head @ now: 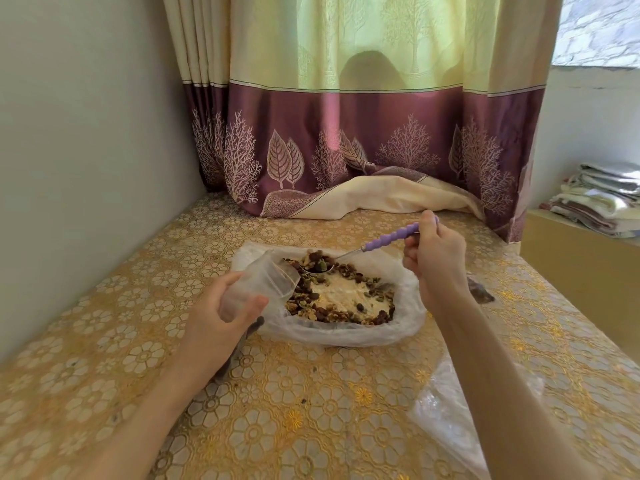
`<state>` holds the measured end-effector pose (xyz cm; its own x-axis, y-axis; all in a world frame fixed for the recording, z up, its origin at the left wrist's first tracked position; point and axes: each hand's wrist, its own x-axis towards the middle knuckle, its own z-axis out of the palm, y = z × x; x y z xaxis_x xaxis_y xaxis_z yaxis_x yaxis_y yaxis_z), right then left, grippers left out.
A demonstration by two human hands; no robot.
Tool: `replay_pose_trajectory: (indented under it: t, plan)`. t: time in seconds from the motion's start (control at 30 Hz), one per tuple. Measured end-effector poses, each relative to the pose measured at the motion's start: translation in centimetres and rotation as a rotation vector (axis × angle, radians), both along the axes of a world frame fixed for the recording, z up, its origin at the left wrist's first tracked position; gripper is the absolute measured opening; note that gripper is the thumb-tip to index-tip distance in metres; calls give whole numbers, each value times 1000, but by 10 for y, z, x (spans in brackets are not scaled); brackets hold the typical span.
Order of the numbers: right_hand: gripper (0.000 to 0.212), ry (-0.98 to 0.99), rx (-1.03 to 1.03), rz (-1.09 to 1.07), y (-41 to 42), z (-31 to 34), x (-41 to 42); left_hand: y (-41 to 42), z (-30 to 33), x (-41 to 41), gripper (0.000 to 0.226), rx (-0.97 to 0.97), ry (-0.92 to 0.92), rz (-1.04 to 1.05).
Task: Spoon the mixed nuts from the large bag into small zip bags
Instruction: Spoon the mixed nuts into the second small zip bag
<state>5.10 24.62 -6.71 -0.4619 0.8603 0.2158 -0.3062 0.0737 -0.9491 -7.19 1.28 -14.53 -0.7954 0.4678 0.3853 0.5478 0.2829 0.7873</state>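
While the left hand (221, 317) is gripping a small zip bag (263, 282), the right hand (434, 252) is pinching a spoon (381, 242) dipping into mixed nuts (332, 292).

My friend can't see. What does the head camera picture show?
A right hand dips a purple-handled spoon into mixed nuts in a large bag, beside a small clear bag held open by the left hand. They are above a gold flowered table.
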Motion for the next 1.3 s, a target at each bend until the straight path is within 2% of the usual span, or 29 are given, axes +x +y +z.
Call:
replay_pose_trajectory:
  t: [0.13, 0.33, 0.47, 0.53, 0.6, 0.67, 0.83, 1.0, 1.07, 1.17, 1.3]
  plan:
    - [41, 59, 106, 107, -24, 4, -3, 2, 3, 5, 90, 10, -26, 6]
    - [31, 113, 379, 268, -57, 9, -5, 2, 4, 8, 76, 51, -66, -13]
    - [25, 153, 609, 391, -70, 14, -2, 4, 8, 9, 62, 179, -114, -27]
    - [23, 166, 630, 419, -71, 15, -1, 4, 8, 9, 54, 209, -128, -18]
    - [23, 187, 605, 418, -68, 15, 0, 3, 7, 9, 59, 200, -115, -1]
    - [23, 215, 529, 383, -63, 15, 0, 2, 6, 8, 64, 179, -106, 11]
    - [28, 261, 242, 239, -40, 10, 0, 2, 7, 8, 38, 197, -129, -45]
    - [39, 190, 124, 13, -4, 0, 5, 1, 8, 9, 33, 203, -113, -33]
    - [40, 123, 152, -95, 11, -5, 9, 2, 8, 10, 35, 207, -107, -36]
    - [38, -63, 333, -263, 27, -17, 13, 2, 8, 11, 32, 200, -99, -35]
    - [33, -140, 441, -307, 38, -25, 19, 3, 9, 11, 32, 179, -91, -28]
